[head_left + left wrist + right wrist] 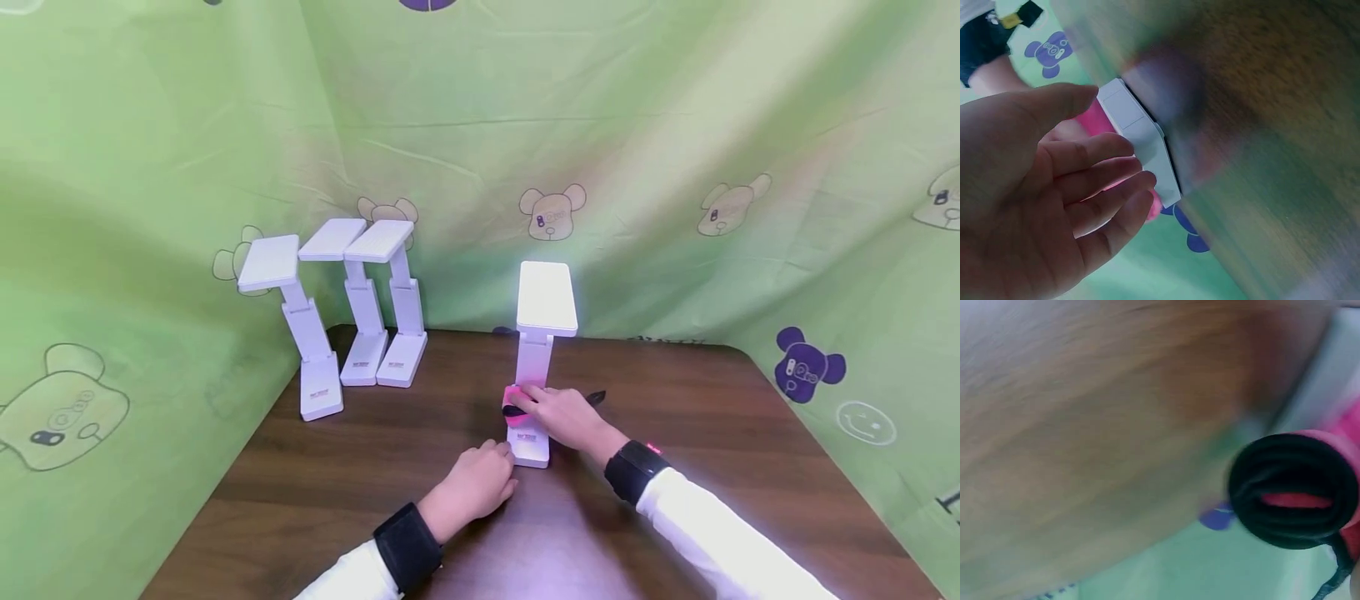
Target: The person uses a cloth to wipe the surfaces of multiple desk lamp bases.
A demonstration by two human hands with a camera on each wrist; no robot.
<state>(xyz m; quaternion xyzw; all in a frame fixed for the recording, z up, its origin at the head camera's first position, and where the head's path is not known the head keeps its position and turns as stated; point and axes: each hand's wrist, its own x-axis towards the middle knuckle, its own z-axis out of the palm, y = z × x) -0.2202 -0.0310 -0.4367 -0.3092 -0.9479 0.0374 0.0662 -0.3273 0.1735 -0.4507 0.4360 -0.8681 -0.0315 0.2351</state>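
Wht. plastic rect.-head lamps (268,260), qty 3, grouped left of frame; wht. matching lamp (546,296), qty 1, right of ctr. Pink cloth w/ blk. strap (511,397), qty 1, against its stem, gripped by R hand (566,415), partly blocking view. L hand (474,482), fingers relaxed, at base. Brn. wood table (360,467); grn. bear-print curtain (450,100) behind.

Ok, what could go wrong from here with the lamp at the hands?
The lamp might slide or tip if the right hand pushes hard with the pink item: the left hand is at the edge of the base, not clearly gripping it. The black strap pokes out past the right hand and could snag.
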